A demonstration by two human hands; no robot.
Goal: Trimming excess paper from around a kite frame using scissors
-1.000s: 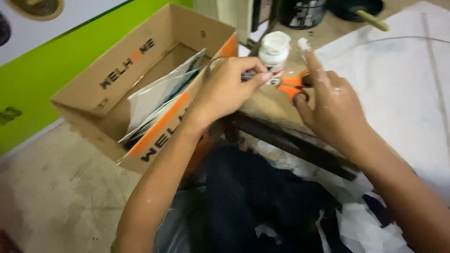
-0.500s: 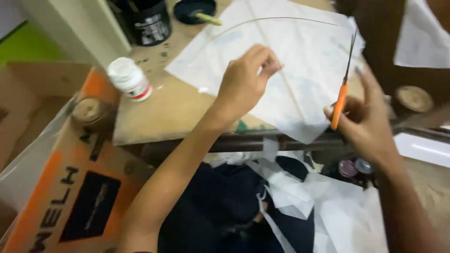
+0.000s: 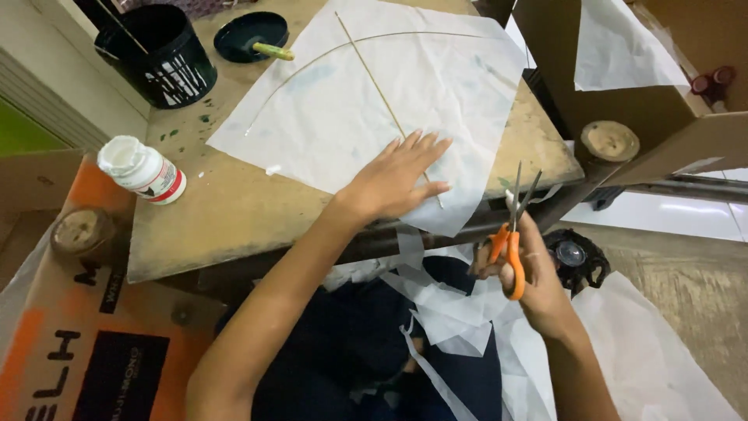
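The left hand (image 3: 397, 178) lies flat on the white tissue-paper kite sheet (image 3: 374, 109), fingers spread and stretched out, pinning its near corner to the wooden work table (image 3: 226, 218). The sheet sits as a diamond on the table, its lowest corner hanging just over the near edge. A thin straight bamboo stick (image 3: 374, 78) runs along it from the far top down toward the hand, tilted slightly right as it comes nearer, and a bowed stick (image 3: 351, 47) arcs across the upper part of the sheet.

The right hand (image 3: 530, 281) grips orange-handled scissors (image 3: 510, 234), fingers closed through the loops. Their long axis stands nearly upright in view, the blades parted a little and pointing away from the person toward the table edge, the tips just beside the overhanging paper corner.

Half a second earlier the scissors were held farther right and higher beside the sheet, and the left hand was only pinching near the sheet's middle; now it is pressed flat lower down.

A white glue bottle (image 3: 144, 169) lies on the table's left edge, a black pot (image 3: 160, 54) and a dark lid holding a brush (image 3: 251, 37) stand at the far side. Paper scraps (image 3: 444, 304) litter the lap below.
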